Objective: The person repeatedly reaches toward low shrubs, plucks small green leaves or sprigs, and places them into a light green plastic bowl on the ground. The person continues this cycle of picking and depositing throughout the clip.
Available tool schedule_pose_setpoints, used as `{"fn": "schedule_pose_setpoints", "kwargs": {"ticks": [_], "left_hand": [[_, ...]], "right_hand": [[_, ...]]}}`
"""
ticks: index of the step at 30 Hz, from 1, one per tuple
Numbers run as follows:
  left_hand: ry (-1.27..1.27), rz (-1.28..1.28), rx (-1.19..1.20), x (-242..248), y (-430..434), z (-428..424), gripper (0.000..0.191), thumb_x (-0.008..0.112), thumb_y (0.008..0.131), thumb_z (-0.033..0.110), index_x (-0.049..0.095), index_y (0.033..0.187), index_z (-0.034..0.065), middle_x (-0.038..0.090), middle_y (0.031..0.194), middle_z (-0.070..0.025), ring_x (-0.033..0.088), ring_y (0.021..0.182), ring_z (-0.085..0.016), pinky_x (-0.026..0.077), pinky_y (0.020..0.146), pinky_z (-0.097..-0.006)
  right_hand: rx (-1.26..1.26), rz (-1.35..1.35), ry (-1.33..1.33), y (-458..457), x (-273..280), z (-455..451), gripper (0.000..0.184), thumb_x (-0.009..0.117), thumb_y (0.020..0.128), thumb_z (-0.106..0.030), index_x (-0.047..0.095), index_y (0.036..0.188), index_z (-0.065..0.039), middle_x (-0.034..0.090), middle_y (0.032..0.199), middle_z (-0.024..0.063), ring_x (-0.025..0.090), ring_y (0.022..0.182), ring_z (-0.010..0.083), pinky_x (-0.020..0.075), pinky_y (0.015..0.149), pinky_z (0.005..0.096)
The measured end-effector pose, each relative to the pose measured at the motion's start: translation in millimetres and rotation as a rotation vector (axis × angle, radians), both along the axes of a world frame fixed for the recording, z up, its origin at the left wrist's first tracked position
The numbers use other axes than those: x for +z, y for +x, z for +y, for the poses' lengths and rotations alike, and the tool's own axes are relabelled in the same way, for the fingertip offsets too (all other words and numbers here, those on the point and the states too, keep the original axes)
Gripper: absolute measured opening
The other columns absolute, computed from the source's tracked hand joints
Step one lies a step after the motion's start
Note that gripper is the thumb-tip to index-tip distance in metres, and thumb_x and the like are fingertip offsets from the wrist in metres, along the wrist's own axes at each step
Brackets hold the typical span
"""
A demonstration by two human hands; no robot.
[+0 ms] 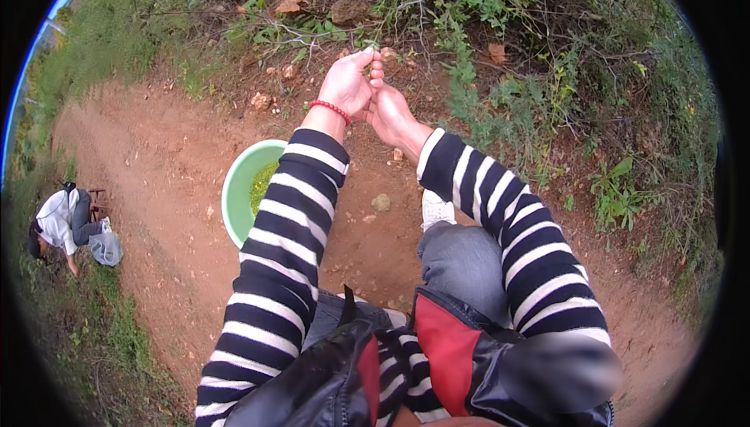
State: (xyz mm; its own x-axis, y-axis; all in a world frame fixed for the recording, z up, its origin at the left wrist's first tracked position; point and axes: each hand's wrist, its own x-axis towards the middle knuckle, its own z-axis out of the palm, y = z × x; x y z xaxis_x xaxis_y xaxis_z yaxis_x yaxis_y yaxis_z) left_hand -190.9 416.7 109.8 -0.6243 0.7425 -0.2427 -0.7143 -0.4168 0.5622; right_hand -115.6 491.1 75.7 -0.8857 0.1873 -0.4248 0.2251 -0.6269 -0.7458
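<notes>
My left hand [345, 82], with a red bead bracelet at its wrist, has its fingers curled around a thin green plant stem [377, 34] near the top centre. Just below and to the right, my right hand [389, 109] is cupped against it, palm partly up; whether anything lies in its fingers is hidden. Under my left forearm stands a light green plastic basin [237, 192], partly covered by the striped sleeve, with small yellow-green plant bits [262, 184] inside.
A bank of shrubs and weeds [480, 69] rises ahead and to the right, with bare twigs, dry leaves and stones. Reddish dirt path [170, 192] runs beneath me. At far left a person [61, 216] bends beside a small stool and a plastic bag [106, 248].
</notes>
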Motion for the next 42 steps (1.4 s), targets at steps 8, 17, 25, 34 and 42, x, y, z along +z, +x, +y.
{"fn": "schedule_pose_setpoints", "kwargs": {"ticks": [8,17,25,34,42], "left_hand": [[-0.036,0.003,-0.038,-2,-3,-1,0.017,0.044,0.094,0.015,0.051,0.091,-0.0003,0.053,0.080,-0.0052,0.053,0.070,-0.014,0.050,0.063,-0.0252],[-0.051,0.025,-0.044,-16,-2,3,0.021,0.043,0.094,0.016,0.050,0.099,-0.0028,0.057,0.087,-0.0084,0.058,0.076,-0.017,0.052,0.070,-0.0303],[-0.090,-0.134,-0.011,-15,0,2,0.025,0.037,0.093,0.015,0.041,0.109,-0.0041,0.053,0.103,-0.0195,0.058,0.092,-0.029,0.052,0.083,-0.0409],[-0.243,0.104,-0.046,-13,5,-2,0.021,0.044,0.093,0.018,0.051,0.100,-0.0013,0.058,0.094,-0.0124,0.058,0.086,-0.021,0.052,0.076,-0.0337],[-0.356,0.267,-0.103,-13,7,6,0.016,0.046,0.093,0.016,0.053,0.090,0.0023,0.047,0.073,0.0005,0.044,0.064,-0.009,0.040,0.057,-0.0236]], "right_hand": [[-0.011,0.273,-0.214,-33,20,32,0.045,0.043,0.091,-0.048,0.058,0.099,-0.006,0.055,0.077,-0.0044,0.041,0.055,0.0002,0.0385,0.053,0.0139],[0.038,0.225,-0.134,-42,15,47,0.026,0.050,0.093,-0.026,0.059,0.101,-0.003,0.062,0.087,0.0010,0.034,0.041,-0.0019,0.0321,0.035,0.0107],[0.102,0.272,-0.166,-37,10,57,0.029,0.049,0.093,-0.026,0.059,0.103,-0.001,0.061,0.090,0.0009,0.037,0.046,-0.0016,0.0380,0.042,0.0112],[0.160,0.289,-0.114,-37,4,63,0.030,0.048,0.093,-0.028,0.061,0.099,-0.001,0.058,0.079,-0.0004,0.046,0.059,0.0022,0.0420,0.051,0.0178],[0.104,0.333,-0.017,-41,1,61,0.030,0.049,0.093,-0.029,0.063,0.094,-0.002,0.057,0.073,-0.0017,0.045,0.056,0.0035,0.0409,0.055,0.0181]]}}
